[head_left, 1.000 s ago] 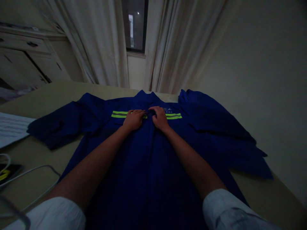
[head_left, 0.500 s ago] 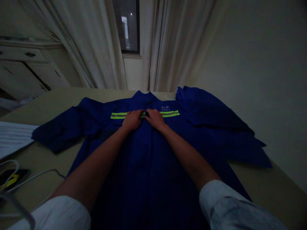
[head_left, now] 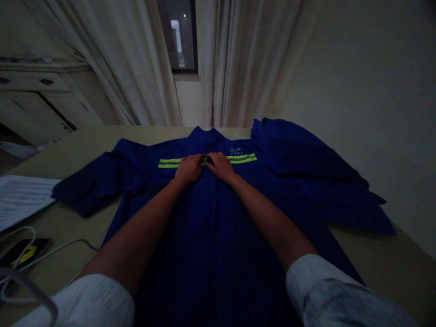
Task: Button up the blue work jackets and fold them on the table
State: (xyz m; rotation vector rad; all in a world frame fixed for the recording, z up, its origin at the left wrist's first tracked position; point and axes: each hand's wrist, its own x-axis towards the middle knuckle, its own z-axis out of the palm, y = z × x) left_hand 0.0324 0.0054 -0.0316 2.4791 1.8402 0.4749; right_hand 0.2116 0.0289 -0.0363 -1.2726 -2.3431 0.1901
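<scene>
Head-worn view, forward and down

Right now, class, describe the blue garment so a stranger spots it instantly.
Find the table before the pale curtains. Across it lies the dark blue garment, under the left hand and right hand; only it carries a yellow-green chest stripe.

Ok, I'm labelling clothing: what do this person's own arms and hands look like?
The left hand and right hand wear no gloves. The left sleeve is pale; the right sleeve is pale with darker grey-blue patches. Both end near the elbow.
</scene>
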